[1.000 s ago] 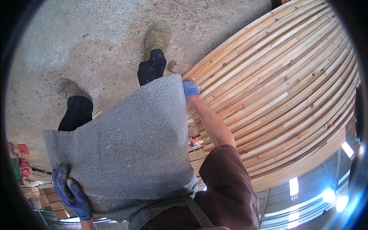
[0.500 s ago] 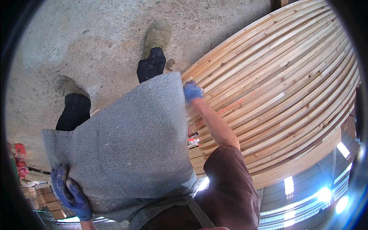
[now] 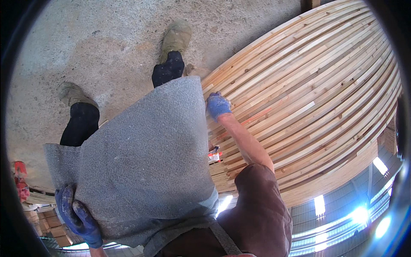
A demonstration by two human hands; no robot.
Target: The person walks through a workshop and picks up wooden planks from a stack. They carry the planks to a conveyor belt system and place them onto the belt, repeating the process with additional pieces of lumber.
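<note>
- Head view: the wooden strips (image 3: 299, 96) are already lined up side by side on the person's right; none looks lifted clear.
- The gloved right hand (image 3: 218, 105) is curled over their near edge; whether it grips one, I cannot tell.
- The gloved left hand (image 3: 85, 226) lies against the grey apron (image 3: 141, 154), its grip unclear.

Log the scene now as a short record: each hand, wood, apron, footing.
Left hand: blue-gloved, at the apron's left side; grip unclear
Right hand: blue-gloved, over the wood strips' edge; grip unclear
Wood strips: pale, side by side, right of the apron
Apron: grey, worn
Boots: two, greenish, apart on rough grey floor
</note>
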